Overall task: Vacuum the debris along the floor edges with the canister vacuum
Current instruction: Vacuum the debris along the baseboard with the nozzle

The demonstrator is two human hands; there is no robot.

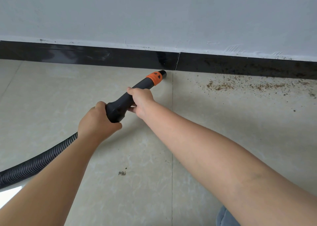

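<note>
A black vacuum nozzle (pixel 123 102) with an orange collar (pixel 154 78) points at the foot of the black baseboard (pixel 103 56), its tip close to the baseboard joint. My left hand (pixel 97 121) grips the nozzle's rear end, where the ribbed black hose (pixel 34 164) joins. Farther forward, my right hand (pixel 141 100) grips the nozzle just behind the collar. Brown debris (pixel 240 85) lies scattered along the floor edge to the right of the tip. The canister is out of view.
Beige floor tiles (pixel 223 119) with a grout line run under the nozzle tip. A small clump of dirt (pixel 122 173) lies on the tile between my forearms. The white wall (pixel 154 14) rises above the baseboard. Blue-grey fabric (pixel 224 217) shows at the bottom right.
</note>
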